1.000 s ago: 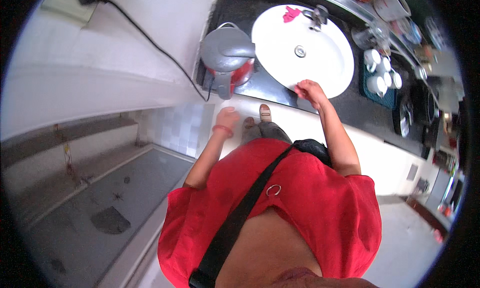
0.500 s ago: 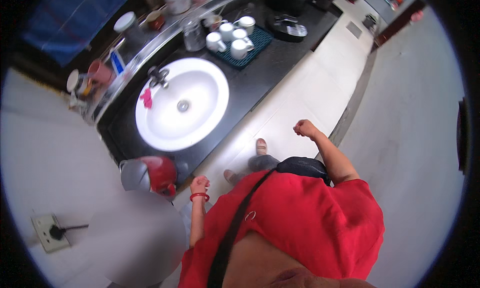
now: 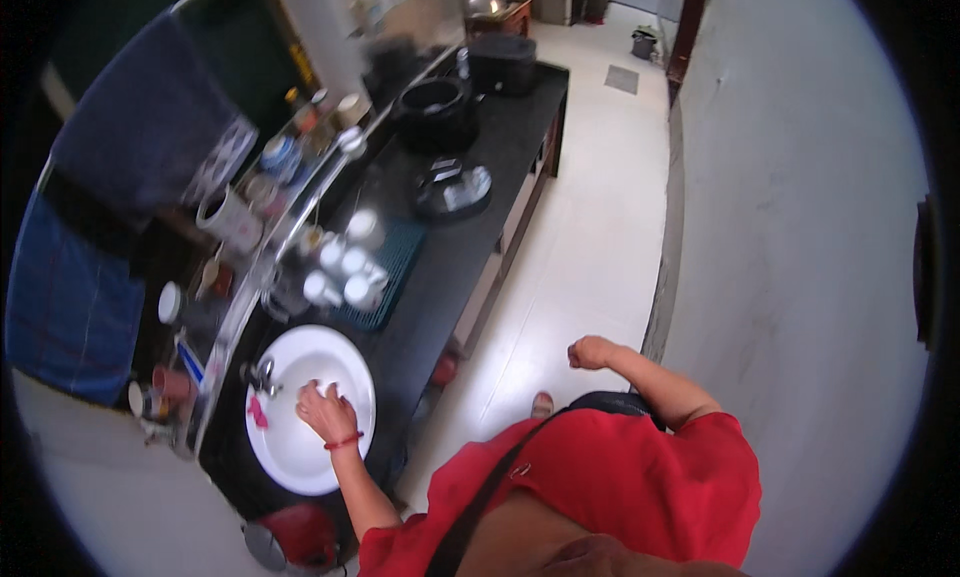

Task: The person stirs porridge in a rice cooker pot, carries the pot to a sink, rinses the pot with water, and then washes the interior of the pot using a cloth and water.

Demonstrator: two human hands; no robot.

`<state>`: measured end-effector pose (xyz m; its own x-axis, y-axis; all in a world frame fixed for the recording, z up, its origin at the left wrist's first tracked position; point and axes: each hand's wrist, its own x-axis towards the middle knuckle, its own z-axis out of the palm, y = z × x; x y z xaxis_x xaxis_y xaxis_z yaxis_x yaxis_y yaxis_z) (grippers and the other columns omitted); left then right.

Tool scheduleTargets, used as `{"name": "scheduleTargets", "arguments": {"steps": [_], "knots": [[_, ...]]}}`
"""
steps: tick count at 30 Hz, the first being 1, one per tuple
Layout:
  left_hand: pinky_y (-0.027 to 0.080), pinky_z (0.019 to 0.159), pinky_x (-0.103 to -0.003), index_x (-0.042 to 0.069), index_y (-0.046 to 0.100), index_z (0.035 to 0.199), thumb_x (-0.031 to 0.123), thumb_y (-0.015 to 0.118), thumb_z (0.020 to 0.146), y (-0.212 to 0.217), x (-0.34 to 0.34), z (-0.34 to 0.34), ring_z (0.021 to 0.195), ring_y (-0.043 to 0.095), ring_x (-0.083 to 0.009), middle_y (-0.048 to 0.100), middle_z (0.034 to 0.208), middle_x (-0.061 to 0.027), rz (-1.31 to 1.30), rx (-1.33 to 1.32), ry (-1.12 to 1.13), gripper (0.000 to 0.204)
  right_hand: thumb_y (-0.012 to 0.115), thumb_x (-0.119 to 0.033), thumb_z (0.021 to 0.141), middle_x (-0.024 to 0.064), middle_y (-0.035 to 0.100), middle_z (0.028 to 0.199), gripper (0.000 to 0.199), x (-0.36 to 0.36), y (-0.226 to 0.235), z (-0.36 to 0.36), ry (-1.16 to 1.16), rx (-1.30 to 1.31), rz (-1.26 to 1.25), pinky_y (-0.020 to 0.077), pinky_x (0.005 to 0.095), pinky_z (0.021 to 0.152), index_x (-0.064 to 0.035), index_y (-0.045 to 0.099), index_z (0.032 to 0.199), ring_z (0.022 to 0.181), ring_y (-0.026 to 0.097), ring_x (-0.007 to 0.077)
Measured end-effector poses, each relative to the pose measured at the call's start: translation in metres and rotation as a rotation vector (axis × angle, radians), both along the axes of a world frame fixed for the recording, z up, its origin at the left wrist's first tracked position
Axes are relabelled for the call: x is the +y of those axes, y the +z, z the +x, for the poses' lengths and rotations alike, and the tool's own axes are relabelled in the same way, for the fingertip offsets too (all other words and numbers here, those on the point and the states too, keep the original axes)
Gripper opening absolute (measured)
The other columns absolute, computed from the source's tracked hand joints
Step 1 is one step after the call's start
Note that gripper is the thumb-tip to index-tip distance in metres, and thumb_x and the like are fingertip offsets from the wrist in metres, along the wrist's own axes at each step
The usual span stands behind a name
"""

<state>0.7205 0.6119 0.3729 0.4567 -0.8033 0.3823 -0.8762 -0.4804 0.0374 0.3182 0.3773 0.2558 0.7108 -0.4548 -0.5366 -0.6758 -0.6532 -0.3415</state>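
Note:
My left hand, with a red bracelet at its wrist, is over the white oval sink. Its fingers are spread and hold nothing. A dark tap stands at the sink's left rim, just past my fingertips. Below the tap lies a small crumpled pink thing, apart from the hand. My right hand hangs in the air over the pale floor, fingers curled into a loose fist. Nothing shows in it, and it touches nothing.
White mugs stand on a teal rack beyond the sink. Farther along the black counter are a shiny black object and a black pot. A red kettle sits nearest me. A grey wall bounds the right side.
My left hand has come up from beside the counter to over the sink, and its fingers have opened. The view has swung toward the far counter; my right hand stays curled.

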Motion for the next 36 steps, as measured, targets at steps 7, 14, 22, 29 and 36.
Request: {"name": "scheduleTargets", "arguments": {"steps": [7, 14, 22, 29, 36], "knots": [[0.038, 0.076, -0.040, 0.000, 0.062, 0.068, 0.006, 0.062, 0.067, 0.098, -0.192, -0.124, 0.070, 0.054, -0.0226, 0.059, 0.070, -0.0089, -0.264, 1.335, -1.562, 0.006, 0.058, -0.017, 0.078, 0.0041, 0.062, 0.083, 0.018, -0.079, 0.059, -0.004, -0.102, -0.464, 0.588, 0.0445, 0.0260, 0.070, -0.0083, 0.061, 0.094, 0.077, 0.056, 0.0123], [0.028, 0.086, -0.046, 0.004, 0.061, 0.089, 0.012, 0.055, 0.078, 0.118, -0.365, -0.167, 0.085, 0.049, -0.0265, 0.059, 0.093, -0.0091, 0.259, 1.248, -2.244, 0.014, 0.055, -0.011, 0.080, 0.0040, 0.060, 0.087, 0.017, -0.188, 0.082, 0.006, 0.008, -0.582, 0.972, 0.0411, 0.0253, 0.076, -0.0045, 0.060, 0.095, 0.082, 0.053, 0.0117], [0.031, 0.082, -0.042, 0.003, 0.058, 0.092, 0.016, 0.052, 0.080, 0.131, -0.586, -0.186, 0.087, 0.046, -0.0278, 0.055, 0.097, -0.0094, 0.355, 1.212, -2.482, 0.019, 0.056, -0.011, 0.079, 0.0059, 0.060, 0.090, 0.017, -0.374, 0.100, -0.006, 0.068, -0.584, 0.865, 0.0401, 0.0255, 0.078, -0.0026, 0.061, 0.093, 0.085, 0.053, 0.0135], [0.029, 0.081, -0.040, 0.005, 0.055, 0.086, 0.024, 0.053, 0.079, 0.138, -0.742, -0.222, 0.085, 0.045, -0.0279, 0.052, 0.088, -0.0086, 0.567, 1.248, -2.559, 0.019, 0.055, -0.010, 0.079, 0.0074, 0.060, 0.090, 0.016, -0.509, 0.086, -0.041, -0.051, -0.609, 1.012, 0.0412, 0.0262, 0.077, -0.0001, 0.060, 0.091, 0.086, 0.053, 0.0139], [0.029, 0.077, -0.040, 0.007, 0.051, 0.074, 0.027, 0.052, 0.080, 0.119, -0.915, -0.272, 0.080, 0.044, -0.0279, 0.050, 0.080, -0.0074, 0.672, 1.208, -2.575, 0.021, 0.056, -0.011, 0.080, 0.0058, 0.059, 0.087, 0.017, -0.688, 0.066, -0.095, -0.061, -0.591, 1.048, 0.0403, 0.0251, 0.076, 0.0016, 0.059, 0.090, 0.083, 0.051, 0.0118]]}}
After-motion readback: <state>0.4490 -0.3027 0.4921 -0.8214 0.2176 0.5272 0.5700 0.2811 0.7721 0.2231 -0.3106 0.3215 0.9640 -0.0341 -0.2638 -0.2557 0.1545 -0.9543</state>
